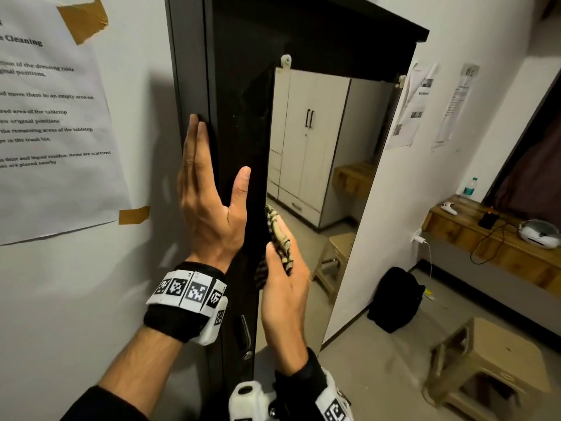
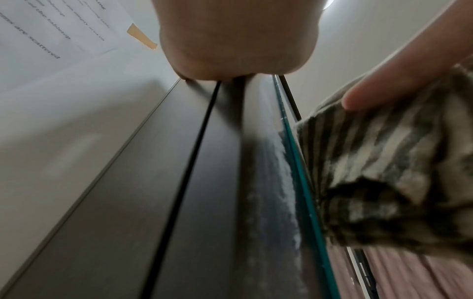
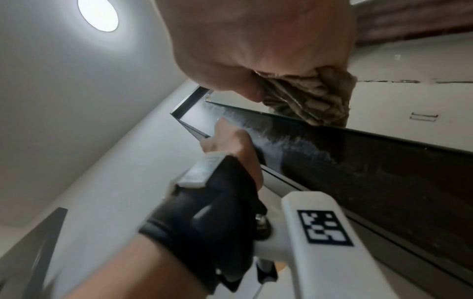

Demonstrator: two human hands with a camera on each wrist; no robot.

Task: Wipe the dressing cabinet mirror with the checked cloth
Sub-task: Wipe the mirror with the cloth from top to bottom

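The dressing cabinet (image 1: 239, 95), a tall dark unit standing against a white wall, was seen from the head view with its mirror (image 1: 315, 165) fixed to the front by small white clips at the upper corners. The left hand (image 1: 209, 205) was laid flat against the dark edge of the cabinet, its fingers (image 1: 195, 138) held straight and close together and the thumb spread wide toward the mirror; nothing was gripped by it. The checked cloth (image 1: 280, 238) was held bunched in the right hand (image 1: 283, 287), whose fingers were curled round it, and the cloth was pressed against the left margin of the glass, low on the mirror. From the left wrist view the cloth (image 2: 379, 172) was shown lying against the greenish edge of the glass, with one finger of the right hand resting on its upper fold. A pale, smeared film was visible on the dark strip just beside that edge. In the right wrist view the crumpled cloth (image 3: 309, 97) was seen gripped beneath the right palm and touching the glass. A printed sheet (image 1: 51, 123) was taped to the wall left of the cabinet, and a plastic stool (image 1: 488, 363) stood on the floor to the right.
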